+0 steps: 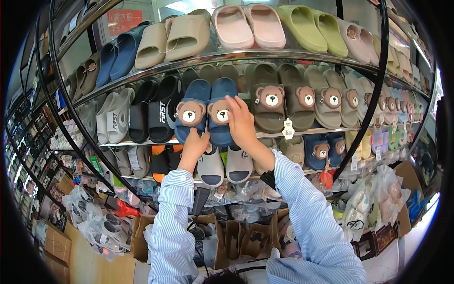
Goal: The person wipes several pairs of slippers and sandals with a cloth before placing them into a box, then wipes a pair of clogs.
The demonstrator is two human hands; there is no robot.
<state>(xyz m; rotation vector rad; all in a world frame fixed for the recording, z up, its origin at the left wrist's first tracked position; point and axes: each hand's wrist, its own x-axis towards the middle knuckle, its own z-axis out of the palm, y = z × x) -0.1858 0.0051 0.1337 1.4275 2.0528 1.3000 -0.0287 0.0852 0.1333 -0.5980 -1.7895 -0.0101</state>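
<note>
Slippers (215, 113), a blue pair with brown bear faces, are stood side by side on the middle shelf, just off the centre of the view toward 11 o'clock. The lower end of the slipper at 9 o'clock in the pair is met by the left hand (195, 146); its thumb is raised against the toe and its other fingers are curled in, but whether the edge is pinched cannot be told. The slipper at 3 o'clock is partly covered by the right hand (242, 127), whose fingers are stretched upward and slightly parted, placed over the outer side of the bear face.

At 9 o'clock from the pair, black slippers (164, 111) marked "FIRST" are set; at 3 o'clock, olive slippers (270, 113) with bear faces are seen, a white tag (288, 128) being hung at their 6 o'clock side. Between 5 and 6 o'clock, on the shelf below, grey slippers (210, 165) with navy insides are placed. Pink slippers (267, 26) are displayed on the upper shelf at 1 o'clock, beige slippers (187, 35) at 11. Both forearms are covered by striped sleeves (172, 213), and a dark band (268, 180) is worn on the right wrist.
</note>
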